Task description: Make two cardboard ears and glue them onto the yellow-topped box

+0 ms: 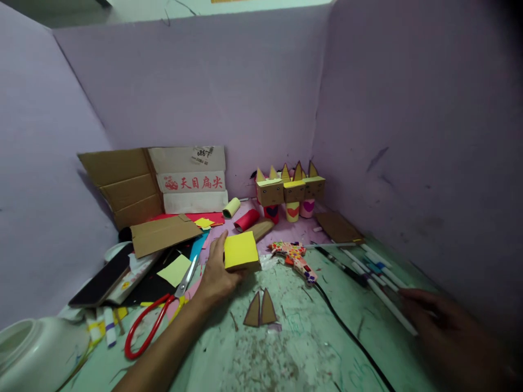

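Note:
A small cardboard box with a yellow top (241,250) is held in my left hand (220,272), above the middle of the green table. My right hand (439,318), blurred, is at the right, its fingertips beside several white pens (388,299); whether it grips one is unclear. Two brown pointed cardboard pieces (260,308) lie side by side in front of the box. A floral glue gun (295,260) with a black cord rests to the right of the box.
Red-handled scissors (163,313), cardboard sheets (165,234), a phone (102,275) and a white jar (41,348) lie at left. Three cardboard cat figures (292,193) stand at the back, near a red roll (247,220). Purple walls (196,81) surround the table.

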### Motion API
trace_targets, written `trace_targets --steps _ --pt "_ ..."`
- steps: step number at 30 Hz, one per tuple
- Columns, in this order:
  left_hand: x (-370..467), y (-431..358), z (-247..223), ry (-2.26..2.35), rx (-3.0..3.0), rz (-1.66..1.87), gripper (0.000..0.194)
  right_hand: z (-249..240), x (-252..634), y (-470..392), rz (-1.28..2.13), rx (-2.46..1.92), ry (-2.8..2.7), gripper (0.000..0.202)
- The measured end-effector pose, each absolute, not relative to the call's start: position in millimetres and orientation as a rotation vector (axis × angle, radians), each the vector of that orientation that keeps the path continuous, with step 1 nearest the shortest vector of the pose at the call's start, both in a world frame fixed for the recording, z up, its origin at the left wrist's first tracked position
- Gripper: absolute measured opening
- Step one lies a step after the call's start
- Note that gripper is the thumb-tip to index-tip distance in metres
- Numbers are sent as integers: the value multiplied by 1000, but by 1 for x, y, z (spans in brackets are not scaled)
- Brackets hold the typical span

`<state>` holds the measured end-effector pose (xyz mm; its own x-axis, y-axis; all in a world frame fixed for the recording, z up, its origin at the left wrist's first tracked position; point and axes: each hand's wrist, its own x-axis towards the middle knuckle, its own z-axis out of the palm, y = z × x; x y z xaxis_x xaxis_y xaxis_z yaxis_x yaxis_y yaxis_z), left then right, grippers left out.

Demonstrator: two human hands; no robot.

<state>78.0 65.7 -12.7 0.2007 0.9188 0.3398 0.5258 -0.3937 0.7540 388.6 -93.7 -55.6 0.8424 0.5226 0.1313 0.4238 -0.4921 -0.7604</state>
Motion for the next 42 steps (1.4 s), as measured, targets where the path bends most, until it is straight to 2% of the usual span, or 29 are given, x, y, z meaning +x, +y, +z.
trace_targets --steps 5,10,16,19,22,23,25,29,33,37,39,42 --pt "94 73 -27 1202 2082 957 91 -39 380 -93 323 -2170 -546 44" --pt "93 71 -45 1221 2037 908 99 -50 385 -95 264 -2104 -581 42" --pt "82 67 -30 1112 1881 895 108 -49 385 -95 272 -2046 -578 32" --pt "74 54 -14 1213 1804 1046 94 -50 384 -96 255 -2030 -620 23" --pt "68 29 -1 1457 1753 1167 51 -52 383 -99 214 -2031 -615 21" --pt "68 19 0 1511 1772 1083 37 -51 381 -99 199 -2032 -608 22" --pt "69 3 -2 1572 1831 837 23 -46 373 -97 153 -2007 -635 22" --pt "78 -16 -18 1638 1910 510 22 -25 337 -78 218 -1790 -998 21" --pt "81 -17 -28 1647 1932 504 28 -12 291 -51 645 -1679 -1465 22" --pt "75 -14 -27 1539 1963 464 38 -16 262 -38 770 -1704 -1885 57" --pt "71 -12 -28 1486 1964 426 39 -20 257 -37 763 -1721 -1973 62" --pt "70 -11 -31 1473 1965 405 35 -26 257 -35 754 -1757 -1966 59"
